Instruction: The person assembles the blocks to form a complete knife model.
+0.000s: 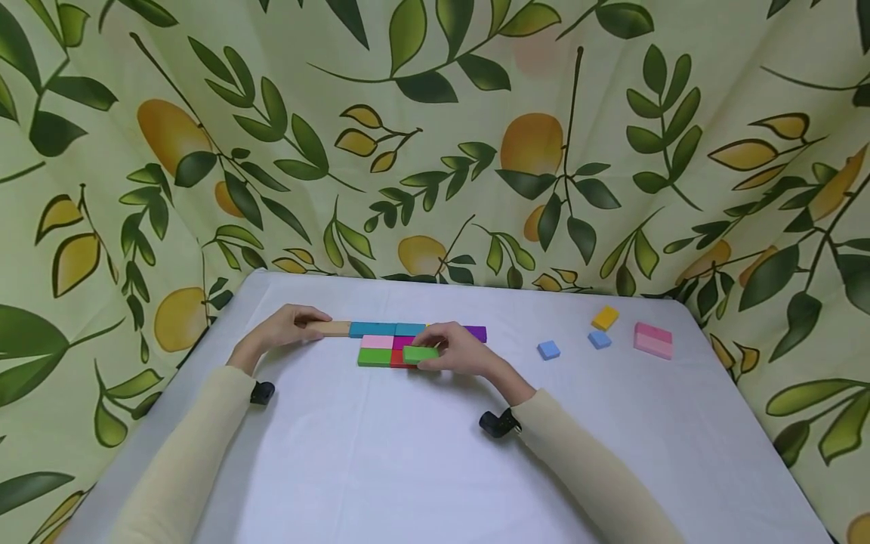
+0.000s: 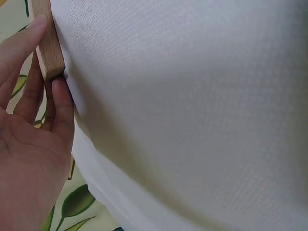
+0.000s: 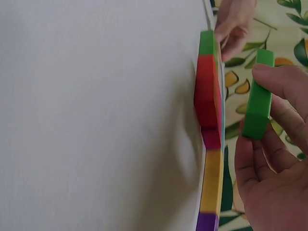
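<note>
At the left end of the back row of blocks, my left hand (image 1: 288, 329) grips a plain wooden block (image 1: 334, 329) between thumb and fingers. My right hand (image 1: 464, 350) pinches a green block (image 3: 260, 98), held above the arrangement and apart from it in the right wrist view. Blue blocks (image 1: 372, 329) continue the back row, with a purple block (image 1: 478, 333) at its right end. In front lie a pink block (image 1: 376, 342), a magenta block (image 1: 400, 342), another green block (image 1: 374, 358) and a red block (image 3: 205, 89). A yellow block (image 3: 211, 180) is mostly hidden in the head view.
On the right of the white-covered table (image 1: 381, 453) lie two small light-blue blocks (image 1: 548, 350), a yellow-orange block (image 1: 605, 317) and pink blocks (image 1: 653, 341). A leaf-and-fruit patterned curtain (image 1: 448, 189) surrounds the back and sides.
</note>
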A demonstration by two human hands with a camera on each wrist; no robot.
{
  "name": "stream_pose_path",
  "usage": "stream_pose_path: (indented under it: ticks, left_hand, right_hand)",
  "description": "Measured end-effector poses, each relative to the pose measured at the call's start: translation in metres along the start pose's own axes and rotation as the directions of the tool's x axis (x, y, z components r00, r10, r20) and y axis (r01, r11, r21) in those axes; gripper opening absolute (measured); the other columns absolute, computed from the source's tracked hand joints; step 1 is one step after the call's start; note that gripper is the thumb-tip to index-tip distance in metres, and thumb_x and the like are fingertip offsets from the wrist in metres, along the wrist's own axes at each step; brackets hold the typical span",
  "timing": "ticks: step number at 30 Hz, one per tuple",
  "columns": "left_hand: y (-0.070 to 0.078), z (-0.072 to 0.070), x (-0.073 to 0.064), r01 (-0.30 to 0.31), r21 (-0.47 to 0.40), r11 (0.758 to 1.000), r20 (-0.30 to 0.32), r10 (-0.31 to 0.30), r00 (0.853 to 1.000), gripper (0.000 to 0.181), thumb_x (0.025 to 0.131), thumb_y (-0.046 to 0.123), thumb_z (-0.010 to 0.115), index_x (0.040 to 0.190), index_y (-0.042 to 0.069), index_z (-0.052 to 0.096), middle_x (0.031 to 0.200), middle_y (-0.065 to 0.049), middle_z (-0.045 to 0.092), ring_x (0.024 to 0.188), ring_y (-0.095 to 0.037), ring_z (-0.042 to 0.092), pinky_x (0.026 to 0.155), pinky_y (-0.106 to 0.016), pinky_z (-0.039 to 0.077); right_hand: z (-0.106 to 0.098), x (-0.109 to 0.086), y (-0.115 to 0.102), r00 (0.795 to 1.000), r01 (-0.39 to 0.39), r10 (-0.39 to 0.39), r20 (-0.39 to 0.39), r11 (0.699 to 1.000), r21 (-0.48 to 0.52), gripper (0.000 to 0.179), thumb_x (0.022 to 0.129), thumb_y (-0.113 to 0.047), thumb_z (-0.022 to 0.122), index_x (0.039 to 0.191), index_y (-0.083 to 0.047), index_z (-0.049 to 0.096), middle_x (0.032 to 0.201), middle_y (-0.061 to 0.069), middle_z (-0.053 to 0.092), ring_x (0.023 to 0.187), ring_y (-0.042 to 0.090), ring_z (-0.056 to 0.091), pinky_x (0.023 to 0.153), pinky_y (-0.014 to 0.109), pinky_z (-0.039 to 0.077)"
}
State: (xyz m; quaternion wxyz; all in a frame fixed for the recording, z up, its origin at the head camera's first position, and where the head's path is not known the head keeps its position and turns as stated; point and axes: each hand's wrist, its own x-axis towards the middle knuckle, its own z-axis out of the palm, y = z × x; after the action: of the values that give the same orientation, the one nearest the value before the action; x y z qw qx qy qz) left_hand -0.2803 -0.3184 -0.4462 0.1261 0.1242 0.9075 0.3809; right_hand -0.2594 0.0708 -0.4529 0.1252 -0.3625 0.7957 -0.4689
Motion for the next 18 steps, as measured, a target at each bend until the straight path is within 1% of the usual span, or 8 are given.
stream_pose_path:
  ticks: [3,5,12,18]
  left_hand:
    - [0.001,-0.001,0.0,-0.004,0.0,1.0,0.0,0.004,1.0,0.034,0.095,0.005,0.072,0.128,0.001,0.069,0.13,-0.021,0.062,0.114,-0.036,0.053,0.102,-0.054,0.038]
    - [0.002,-0.001,0.0,-0.008,0.003,1.0,0.001,0.008,1.0,0.034,0.095,0.005,0.073,0.128,0.001,0.069,0.13,-0.021,0.062,0.114,-0.037,0.053,0.102,-0.055,0.038]
    - [0.002,0.0,-0.002,0.007,0.008,1.0,-0.007,-0.007,1.0,0.035,0.095,0.005,0.072,0.129,0.001,0.068,0.131,-0.021,0.062,0.114,-0.037,0.053,0.102,-0.055,0.037]
    - [-0.001,0.0,0.0,-0.001,0.017,1.0,-0.007,0.001,1.0,0.035,0.094,0.006,0.073,0.129,0.002,0.068,0.131,-0.021,0.062,0.115,-0.037,0.053,0.103,-0.057,0.037]
  right_hand:
    - [0.013,0.009,-0.004,0.999,0.029,-0.029,-0.015,1.0,0.0,0.029,0.082,-0.008,0.085,0.109,-0.007,0.075,0.099,-0.003,0.069,0.09,0.015,0.059,0.08,0.03,0.05]
    - [0.021,0.013,-0.005,0.999,0.036,-0.036,-0.024,0.999,0.003,0.029,0.082,-0.009,0.086,0.109,-0.007,0.075,0.097,-0.003,0.068,0.088,0.014,0.059,0.078,0.029,0.05]
    - [0.044,0.024,-0.015,1.0,-0.022,0.021,-0.014,1.0,-0.022,0.034,0.083,-0.012,0.087,0.114,-0.008,0.074,0.098,-0.006,0.067,0.088,0.011,0.058,0.079,0.027,0.05]
    - [0.053,0.032,-0.022,1.0,-0.023,0.023,-0.017,0.999,-0.036,0.035,0.083,-0.013,0.087,0.115,-0.007,0.076,0.101,-0.005,0.069,0.087,0.013,0.058,0.078,0.026,0.05]
